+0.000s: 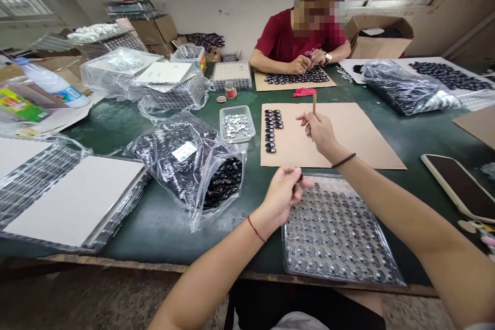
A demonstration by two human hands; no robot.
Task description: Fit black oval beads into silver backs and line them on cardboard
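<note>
My left hand point(283, 192) is closed in a pinch over the upper left corner of the clear plastic tray point(332, 237). A small black piece point(300, 178) shows between its fingertips, mostly covered. My right hand point(320, 133) grips a thin wooden stick point(314, 103) held upright above the cardboard sheet point(348, 134); the lower end is largely hidden by the fingers. To the left of that hand, glossy black oval pieces point(269, 131) with pale spots stand in two columns on the cardboard. Rows of round cups fill the tray.
An open plastic bag point(170, 154) of black pieces lies left, beside a small box point(237, 124) of silvery discs. A small jar point(230, 89) stands behind. Stacked trays point(77, 201) are at far left, a phone point(460, 185) at right. A co-worker point(286, 36) sits opposite.
</note>
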